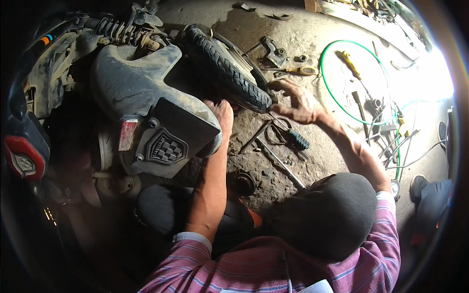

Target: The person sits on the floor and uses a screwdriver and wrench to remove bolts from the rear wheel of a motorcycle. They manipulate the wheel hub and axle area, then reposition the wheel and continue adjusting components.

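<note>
A treaded black tyre (222, 68) on its wheel leans beside the scooter's dusty dark rear mudguard (132, 80). My left hand (222, 115) is closed, reaching in between the mudguard and the lower part of the wheel. Its fingertips and whatever they grip are hidden. At the tyre's near right edge is my right hand (301, 103), fingers apart and curved, the thumb close to the tread. I cannot tell whether it touches the rubber. Just below that hand, a tool with a dark teal handle (299, 139) lies on the ground.
A metal rod (282, 163) lies near my dark-trousered knee (332, 215). Yellow-handled screwdrivers (305, 71), a metal bracket (275, 52) and a green cable loop (324, 83) are scattered on the right. A coil shock absorber (117, 30) sits upper left. Another person's leg (435, 195) is far right.
</note>
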Demonstrator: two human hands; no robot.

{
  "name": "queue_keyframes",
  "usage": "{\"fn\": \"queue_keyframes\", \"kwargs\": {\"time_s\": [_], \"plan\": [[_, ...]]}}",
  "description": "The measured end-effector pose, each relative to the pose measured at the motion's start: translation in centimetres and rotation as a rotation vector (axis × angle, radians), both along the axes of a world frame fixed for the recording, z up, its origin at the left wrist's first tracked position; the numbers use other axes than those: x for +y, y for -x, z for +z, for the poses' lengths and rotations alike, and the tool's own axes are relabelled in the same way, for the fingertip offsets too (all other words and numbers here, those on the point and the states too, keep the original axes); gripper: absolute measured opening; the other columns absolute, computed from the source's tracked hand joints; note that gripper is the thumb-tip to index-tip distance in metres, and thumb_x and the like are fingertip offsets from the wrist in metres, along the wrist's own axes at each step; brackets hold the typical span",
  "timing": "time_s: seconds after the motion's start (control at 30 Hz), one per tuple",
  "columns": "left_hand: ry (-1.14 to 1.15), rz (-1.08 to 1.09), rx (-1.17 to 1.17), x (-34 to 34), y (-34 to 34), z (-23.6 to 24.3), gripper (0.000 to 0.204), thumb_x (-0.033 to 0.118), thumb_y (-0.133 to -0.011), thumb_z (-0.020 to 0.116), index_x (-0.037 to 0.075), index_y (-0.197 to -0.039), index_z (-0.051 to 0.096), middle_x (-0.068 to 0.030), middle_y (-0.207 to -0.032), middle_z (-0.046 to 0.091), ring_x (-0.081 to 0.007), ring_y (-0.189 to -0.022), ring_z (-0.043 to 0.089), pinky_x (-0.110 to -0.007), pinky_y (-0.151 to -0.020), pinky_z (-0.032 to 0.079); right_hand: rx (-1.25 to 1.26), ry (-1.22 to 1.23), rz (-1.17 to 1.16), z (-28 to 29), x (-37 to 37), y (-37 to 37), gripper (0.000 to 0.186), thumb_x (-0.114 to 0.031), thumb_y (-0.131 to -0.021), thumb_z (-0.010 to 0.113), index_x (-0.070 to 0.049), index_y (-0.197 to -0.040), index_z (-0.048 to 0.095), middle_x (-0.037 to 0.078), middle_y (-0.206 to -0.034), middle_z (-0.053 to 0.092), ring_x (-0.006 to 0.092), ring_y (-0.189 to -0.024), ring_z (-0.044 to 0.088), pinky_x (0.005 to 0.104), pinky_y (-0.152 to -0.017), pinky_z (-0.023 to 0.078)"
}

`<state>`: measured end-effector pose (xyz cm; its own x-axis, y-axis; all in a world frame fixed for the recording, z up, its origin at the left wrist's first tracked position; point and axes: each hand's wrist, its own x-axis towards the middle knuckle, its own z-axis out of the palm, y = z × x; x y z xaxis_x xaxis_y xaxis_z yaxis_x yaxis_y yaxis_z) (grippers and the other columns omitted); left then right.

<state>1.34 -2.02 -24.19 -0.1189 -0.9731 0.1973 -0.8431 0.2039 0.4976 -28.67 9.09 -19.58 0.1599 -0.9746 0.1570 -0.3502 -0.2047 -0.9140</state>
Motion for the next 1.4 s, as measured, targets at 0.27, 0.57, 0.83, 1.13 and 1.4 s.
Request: {"fn": "queue_keyframes", "kwargs": {"time_s": [0.27, 0.57, 0.83, 1.13, 1.4], "plan": [[-0.271, -0.088, 0.887, 3.8, 2.5, 5.0, 0.045, 0.011, -0.099, 0.063, 0.002, -0.14, 0.045, -0.0151, -0.134, 0.059, -0.0275, -0.1, 0.069, -0.04, -0.076, 0.064, 0.668, 0.084, -0.341, -9.4, -3.8, 5.6, 0.061, -0.015, -0.081, 0.073, -0.013, -0.14, 0.058, 0.015, -0.149, 0.052, 0.0399, -0.132, 0.048, 0.05, -0.112, 0.042], [-0.18, 0.006, 0.613, 4.0, -0.3, 3.8, 0.036, 0.012, -0.1, 0.065, 0.005, -0.133, 0.052, -0.0128, -0.119, 0.066, -0.0229, -0.094, 0.07, -0.037, -0.077, 0.062, 0.595, -0.19, -0.333, -13.6, -4.4, 7.0, 0.033, -0.036, -0.09, 0.068, -0.006, -0.101, 0.073, 0.018, -0.081, 0.066, 0.0335, -0.072, 0.066, 0.047, -0.069, 0.054], [-0.501, -0.125, 0.689, 11.1, 1.6, 7.4, 0.029, 0.028, -0.105, 0.064, 0.002, -0.117, 0.062, -0.0094, -0.096, 0.07, -0.0143, -0.081, 0.067, -0.03, -0.073, 0.057, -0.819, -0.536, -0.067, -3.0, 7.5, 0.5, 0.029, -0.025, -0.098, 0.073, -0.001, -0.108, 0.062, 0.013, -0.083, 0.073, 0.0223, -0.073, 0.073, 0.0385, -0.068, 0.064], [-0.786, -0.423, 0.874, 16.6, 4.5, 12.0, 0.045, 0.021, -0.105, 0.064, 0.0, -0.143, 0.05, -0.0068, -0.114, 0.071, -0.0081, -0.091, 0.062, -0.024, -0.085, 0.05, -0.776, -0.664, 0.364, 5.1, 7.4, -3.7, 0.039, -0.031, -0.102, 0.068, 0.0, -0.126, 0.065, 0.008, -0.101, 0.071, 0.0183, -0.093, 0.067, 0.0318, -0.079, 0.055], [-1.001, -0.206, 0.881, 19.7, -2.3, 16.0, 0.024, 0.021, -0.102, 0.062, -0.001, -0.11, 0.063, -0.0069, -0.09, 0.067, -0.0115, -0.071, 0.062, -0.028, -0.061, 0.052, -0.375, -0.322, 0.103, 7.2, 5.5, -2.2, 0.037, -0.025, -0.096, 0.074, -0.004, -0.125, 0.068, 0.013, -0.108, 0.074, 0.0242, -0.104, 0.07, 0.0382, -0.091, 0.056]]}}
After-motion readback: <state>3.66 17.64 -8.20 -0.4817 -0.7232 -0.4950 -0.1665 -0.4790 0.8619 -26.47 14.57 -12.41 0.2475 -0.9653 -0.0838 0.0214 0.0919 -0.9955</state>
